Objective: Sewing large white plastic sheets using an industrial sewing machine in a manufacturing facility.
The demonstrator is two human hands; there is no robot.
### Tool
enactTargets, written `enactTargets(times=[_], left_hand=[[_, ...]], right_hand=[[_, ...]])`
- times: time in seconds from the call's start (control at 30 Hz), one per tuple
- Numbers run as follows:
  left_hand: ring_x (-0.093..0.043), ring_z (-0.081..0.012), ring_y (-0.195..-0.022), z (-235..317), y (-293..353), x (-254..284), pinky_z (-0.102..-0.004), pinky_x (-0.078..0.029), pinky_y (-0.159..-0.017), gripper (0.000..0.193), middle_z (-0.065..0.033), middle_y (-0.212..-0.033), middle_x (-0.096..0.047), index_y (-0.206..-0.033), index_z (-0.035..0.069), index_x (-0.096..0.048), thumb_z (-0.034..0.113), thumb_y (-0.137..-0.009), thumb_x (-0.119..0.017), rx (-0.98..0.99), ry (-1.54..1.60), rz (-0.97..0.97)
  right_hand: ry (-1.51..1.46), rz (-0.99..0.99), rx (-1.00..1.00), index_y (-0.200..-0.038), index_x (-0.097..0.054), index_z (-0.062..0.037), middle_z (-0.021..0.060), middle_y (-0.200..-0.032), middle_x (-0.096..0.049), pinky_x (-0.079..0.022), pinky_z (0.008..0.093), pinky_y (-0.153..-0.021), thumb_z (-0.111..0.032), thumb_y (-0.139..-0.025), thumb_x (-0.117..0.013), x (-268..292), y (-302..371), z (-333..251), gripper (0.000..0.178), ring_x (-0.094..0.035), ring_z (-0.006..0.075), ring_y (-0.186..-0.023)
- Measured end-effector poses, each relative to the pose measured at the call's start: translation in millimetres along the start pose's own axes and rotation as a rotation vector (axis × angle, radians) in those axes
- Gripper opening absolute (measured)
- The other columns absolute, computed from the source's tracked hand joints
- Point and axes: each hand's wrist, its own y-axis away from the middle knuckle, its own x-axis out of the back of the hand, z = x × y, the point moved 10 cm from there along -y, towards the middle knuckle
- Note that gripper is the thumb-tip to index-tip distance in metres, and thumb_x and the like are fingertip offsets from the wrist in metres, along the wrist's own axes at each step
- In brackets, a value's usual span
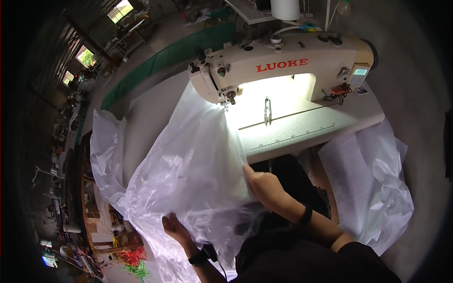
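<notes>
A large translucent white plastic sheet (188, 155) runs from under the needle area of a sewing machine (283, 61) down over my lap. My right hand (268, 186) pinches the sheet's right edge just in front of the machine bed. Lower and further left, my left hand (175, 229) has its fingers curled on a fold of the same sheet; their tips are partly hidden. Steel thread snips (267, 113) lie on the lit machine bed (302, 129), right of the needle. The needle tip and presser foot are hard to make out in the glare.
More white plastic sheeting (368, 184) hangs in folds at the right. Another bunched piece (106, 151) drapes over the table's left edge. A white thread cone (285, 8) stands behind the machine. Red and green strands (134, 262) lie at the lower left.
</notes>
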Motion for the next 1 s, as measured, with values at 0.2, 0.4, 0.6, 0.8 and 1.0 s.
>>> enactTargets(times=[0.2,0.4,0.6,0.8,1.0], left_hand=[[-0.038,-0.0168,-0.061,43.1,-44.0,-54.2,-0.0347,-0.037,-0.055,0.029,-0.0084,-0.062,-0.046,-0.072,-0.004,-0.045,0.009,-0.096,-0.056,-0.198,-0.102,-0.093],[-0.046,-0.0179,-0.061,50.2,-64.5,-83.7,-0.0355,-0.042,-0.058,0.026,-0.0139,-0.067,-0.058,-0.077,-0.004,-0.053,0.013,-0.096,-0.057,-0.196,-0.049,-0.140],[-0.055,-0.0224,-0.080,31.0,-55.7,-71.5,-0.0353,-0.046,-0.073,0.028,-0.0144,-0.094,-0.064,-0.106,-0.002,-0.059,0.025,-0.097,-0.060,-0.135,-0.055,-0.350],[-0.047,-0.0405,-0.122,-56.4,-76.4,-18.5,-0.0465,-0.045,-0.100,0.093,-0.0229,-0.148,-0.029,-0.147,0.001,-0.023,0.029,-0.079,-0.080,-0.193,-0.400,-0.168],[-0.023,-0.0459,-0.141,-111.1,-137.3,-21.6,-0.0515,-0.027,-0.116,0.120,-0.0301,-0.151,-0.021,-0.149,-0.006,-0.011,0.036,-0.066,-0.088,-0.247,-0.460,-0.010]], right_hand=[[0.033,0.014,-0.003,-0.120,-0.052,0.0069,0.0178,-0.067,-0.064,-0.050,0.0472,-0.059,-0.005,-0.086,-0.053,1.0,-70.0,16.3,0.035,-0.065,0.0382,-0.066],[0.111,-0.054,-0.102,-0.109,-0.056,0.0045,0.0179,-0.071,-0.065,-0.051,0.0460,-0.062,-0.012,-0.090,-0.052,-3.6,-136.5,39.6,0.025,-0.065,0.0372,-0.069],[-0.335,0.069,-0.013,-0.128,-0.053,0.0013,0.0166,-0.086,-0.070,-0.053,0.0385,-0.056,-0.015,-0.089,-0.057,14.2,-89.8,50.7,0.042,-0.067,0.0273,-0.070],[-1.393,-0.387,-0.294,-0.128,-0.057,-0.0054,0.0002,-0.092,-0.062,-0.044,0.0194,-0.049,-0.028,-0.094,-0.060,-39.2,-3.1,69.3,0.041,-0.056,0.0041,-0.065],[-0.885,-0.298,0.005,-0.124,-0.059,-0.0050,0.0038,-0.108,-0.066,-0.054,0.0308,-0.078,-0.025,-0.088,-0.070,-94.4,-24.5,93.5,0.043,-0.063,0.0150,-0.093]])
